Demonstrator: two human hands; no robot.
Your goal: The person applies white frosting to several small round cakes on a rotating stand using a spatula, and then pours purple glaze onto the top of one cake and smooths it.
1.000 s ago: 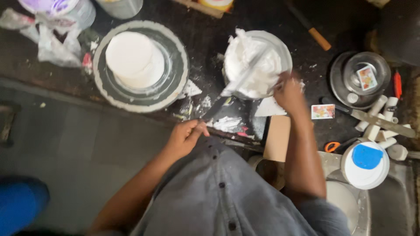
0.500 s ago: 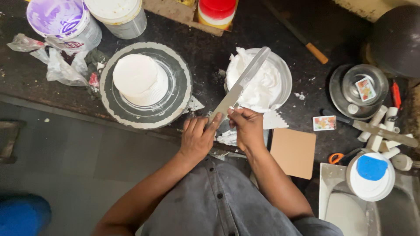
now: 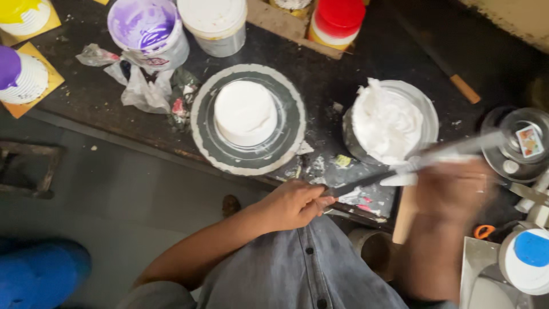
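My left hand (image 3: 294,203) is closed around the dark handle of a long icing spatula (image 3: 366,182) at the counter's front edge. Its cream-smeared blade runs up and right towards a metal bowl (image 3: 430,111) heaped with white cream (image 3: 386,123). My right hand (image 3: 452,189) is motion-blurred, with its fingers pinched on the blade just below that bowl. A small round white-iced cake (image 3: 246,111) sits centred on a grey turntable (image 3: 249,163), left of the bowl and beyond my left hand.
A purple-smeared bucket (image 3: 146,28), a white tub (image 3: 211,23), a red-lidded jar (image 3: 337,20) and crumpled plastic bags (image 3: 137,86) stand at the back. Small decorated cakes (image 3: 17,74) lie far left. A steel bowl (image 3: 514,143), orange-handled scissors (image 3: 483,232) and a blue-lidded container (image 3: 529,257) crowd the right.
My right hand left the cream bowl, met my left hand at the spatula, then slid right along the blade. My left hand now holds the handle.
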